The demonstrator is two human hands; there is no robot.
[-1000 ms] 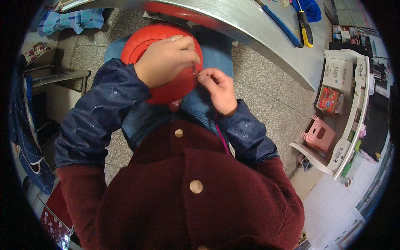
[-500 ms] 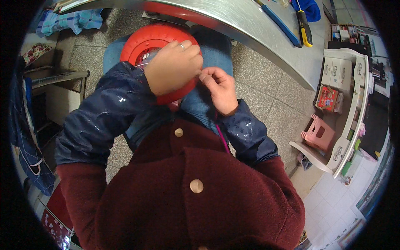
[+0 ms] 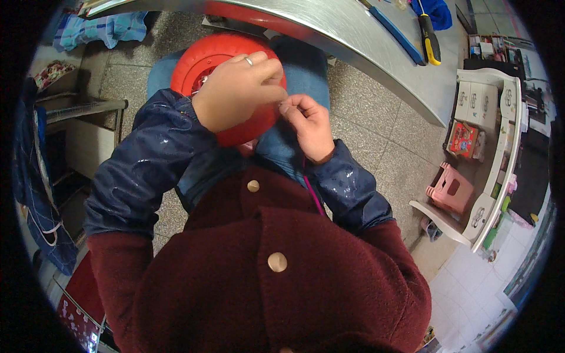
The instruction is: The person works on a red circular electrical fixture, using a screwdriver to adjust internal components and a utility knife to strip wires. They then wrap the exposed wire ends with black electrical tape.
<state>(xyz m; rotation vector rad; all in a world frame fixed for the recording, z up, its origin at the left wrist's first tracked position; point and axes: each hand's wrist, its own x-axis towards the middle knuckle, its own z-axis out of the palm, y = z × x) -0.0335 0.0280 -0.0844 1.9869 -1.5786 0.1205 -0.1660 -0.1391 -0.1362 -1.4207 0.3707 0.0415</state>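
Note:
A red, round, wheel-like thing with a ridged rim rests on my lap, its recessed middle mostly covered by my left hand. My left hand, with a ring on one finger, lies across it from the left, fingers bent and closed. Close by its fingertips, at the red thing's right edge, my right hand pinches thumb against forefinger. Whatever lies between the fingertips is too small to name. A thin magenta cord hangs below my right wrist, over my coat.
In front stands a metal-topped table. On it lie a yellow-and-black handled tool, a long blue bar and a blue cloth. To the right are a white drawer cabinet and a pink stool; a metal-framed rack is at left.
My left hand has shifted slightly left and down over the red thing, and its fingers have turned and lifted a little. My right hand stays nearly in place, still pinching.

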